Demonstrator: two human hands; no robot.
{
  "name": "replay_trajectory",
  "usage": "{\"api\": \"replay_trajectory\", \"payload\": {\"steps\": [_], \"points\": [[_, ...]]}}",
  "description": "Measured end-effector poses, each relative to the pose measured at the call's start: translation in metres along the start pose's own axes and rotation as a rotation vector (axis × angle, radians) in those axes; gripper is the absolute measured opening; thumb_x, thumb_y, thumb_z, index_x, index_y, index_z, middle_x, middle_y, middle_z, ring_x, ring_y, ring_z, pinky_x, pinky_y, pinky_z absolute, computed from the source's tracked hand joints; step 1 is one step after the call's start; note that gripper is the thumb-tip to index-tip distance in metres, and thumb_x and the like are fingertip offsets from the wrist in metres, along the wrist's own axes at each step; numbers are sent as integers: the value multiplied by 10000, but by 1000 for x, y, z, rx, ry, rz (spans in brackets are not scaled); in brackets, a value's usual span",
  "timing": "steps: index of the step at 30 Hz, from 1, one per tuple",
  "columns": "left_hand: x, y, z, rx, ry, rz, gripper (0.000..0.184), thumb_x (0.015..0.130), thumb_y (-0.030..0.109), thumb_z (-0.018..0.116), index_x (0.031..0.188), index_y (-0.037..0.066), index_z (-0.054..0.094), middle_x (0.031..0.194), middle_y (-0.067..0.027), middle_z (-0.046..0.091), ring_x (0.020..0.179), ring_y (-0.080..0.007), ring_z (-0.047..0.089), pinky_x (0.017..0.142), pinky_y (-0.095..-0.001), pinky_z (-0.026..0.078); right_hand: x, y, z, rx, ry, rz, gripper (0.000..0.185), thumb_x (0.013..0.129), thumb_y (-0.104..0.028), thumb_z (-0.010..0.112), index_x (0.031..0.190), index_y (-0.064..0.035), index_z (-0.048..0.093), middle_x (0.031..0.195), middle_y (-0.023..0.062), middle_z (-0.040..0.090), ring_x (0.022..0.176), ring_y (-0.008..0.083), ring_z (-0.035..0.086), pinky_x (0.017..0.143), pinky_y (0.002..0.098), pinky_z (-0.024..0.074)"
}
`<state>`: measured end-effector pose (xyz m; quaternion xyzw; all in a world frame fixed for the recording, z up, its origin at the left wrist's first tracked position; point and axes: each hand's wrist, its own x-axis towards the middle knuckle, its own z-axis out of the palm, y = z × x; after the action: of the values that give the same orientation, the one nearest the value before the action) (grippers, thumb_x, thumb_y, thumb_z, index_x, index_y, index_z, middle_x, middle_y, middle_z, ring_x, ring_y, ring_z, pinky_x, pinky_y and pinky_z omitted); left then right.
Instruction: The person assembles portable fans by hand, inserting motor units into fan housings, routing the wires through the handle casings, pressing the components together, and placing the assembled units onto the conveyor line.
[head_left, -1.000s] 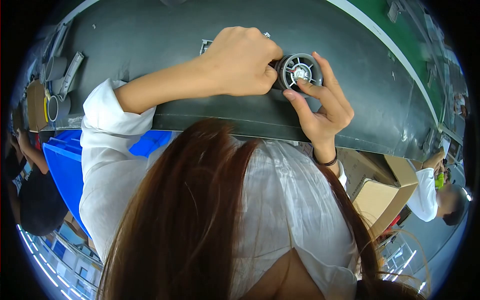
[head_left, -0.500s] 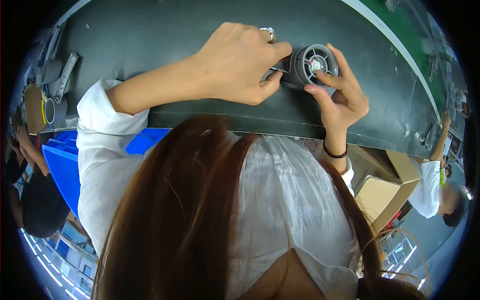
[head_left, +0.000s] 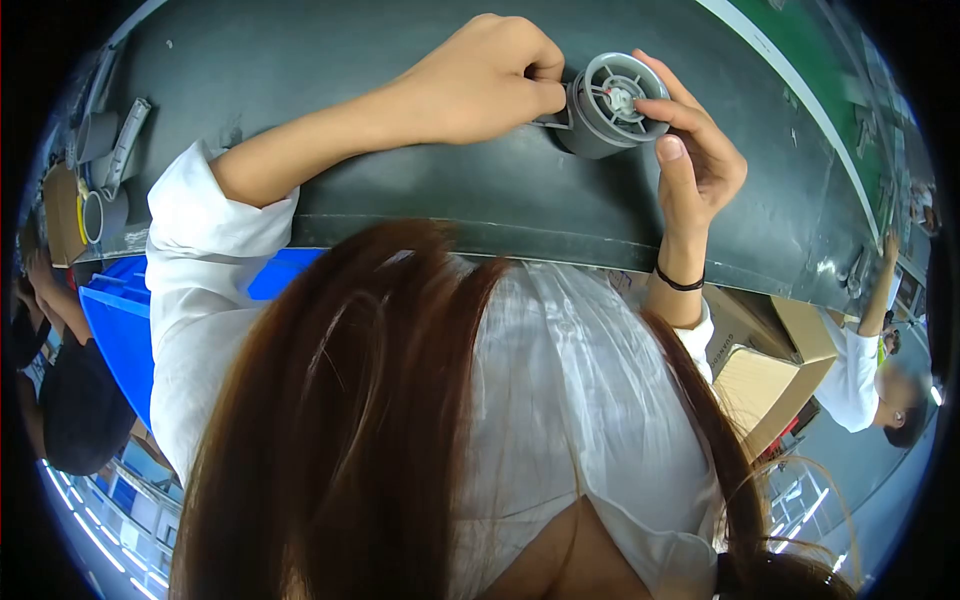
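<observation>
A grey round fan housing with a spoked open end and a pale hub is tilted above the dark work surface. At its left side my left hand is closed, its fingertips pinched against the housing's edge by a small protruding bracket. The exact grip there is hidden by the fingers. My right hand curves round the right side of the housing, with a fingertip at the hub, another finger behind the rim and the thumb near the lower rim.
Grey rings and a pale strip-like part lie at the far left. Below the surface's edge are a blue bin and an open cardboard box. Another person is at the right, and another at the left.
Both hands and the housing first moved right, then farther from my body. The housing has tilted so that its side shows more below the spoked end.
</observation>
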<state>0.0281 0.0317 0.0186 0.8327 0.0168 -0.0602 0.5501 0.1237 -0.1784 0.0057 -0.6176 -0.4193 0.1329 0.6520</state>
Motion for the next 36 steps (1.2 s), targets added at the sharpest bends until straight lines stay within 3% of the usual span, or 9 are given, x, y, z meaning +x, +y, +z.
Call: {"api": "replay_trajectory", "payload": {"steps": [8,11,14,16,20,23,26,32,36], "points": [[1,-7,2,-18,13,8,197,749,85,564,627,-27,457,529,-24,366,522,-75,343,475,-288,289,2,-2,5,45,-38,-13,277,748,16,650,1001,127,631,1213,324,544,1068,310,603,886,361,511],[1,-3,4,19,43,41,202,728,89,576,616,-31,459,514,-61,386,496,-119,379,479,-307,317,1,-4,8,57,-15,20,295,687,-1,746,947,97,646,1204,301,562,1065,299,610,880,349,512],[1,-1,7,138,108,66,246,682,159,593,565,-49,533,507,-196,496,477,-309,525,508,-390,425,1,-5,14,-53,-4,-3,314,600,-55,843,823,47,647,1138,267,613,1022,279,638,851,328,519],[-1,-1,11,241,132,105,241,673,155,589,561,-50,529,502,-202,484,470,-322,517,505,-396,425,3,-6,20,-221,-15,-95,329,545,-89,884,728,9,629,1073,243,652,970,264,664,821,312,527],[-2,-2,8,273,125,162,229,658,148,580,562,-53,526,513,-220,478,467,-347,506,498,-409,422,2,-6,25,-331,30,-132,347,524,-121,897,648,-24,587,977,222,682,874,255,691,748,301,542],[3,0,-4,234,-69,51,222,656,141,572,565,-56,527,525,-234,483,479,-362,520,501,-417,424,2,-6,25,-399,37,-178,337,521,-108,889,640,-26,585,955,212,688,836,251,697,708,295,550],[1,6,-10,201,-171,5,213,695,87,556,585,-50,435,516,-187,400,477,-303,378,485,-400,330,2,-5,26,-439,44,-213,338,515,-110,880,629,-27,573,934,207,691,805,251,701,676,287,551],[-15,5,-2,503,55,294,165,703,82,548,614,-40,482,551,-190,474,503,-345,478,504,-426,374,1,-4,25,-478,52,-238,347,506,-139,869,606,-32,554,917,207,693,746,232,699,616,269,546],[-14,14,-7,441,-58,122,144,713,84,552,642,-33,509,613,-188,536,573,-370,539,540,-452,411,1,-5,25,-494,56,-259,349,498,-140,864,592,-33,546,911,202,694,694,214,690,568,254,536]]}}
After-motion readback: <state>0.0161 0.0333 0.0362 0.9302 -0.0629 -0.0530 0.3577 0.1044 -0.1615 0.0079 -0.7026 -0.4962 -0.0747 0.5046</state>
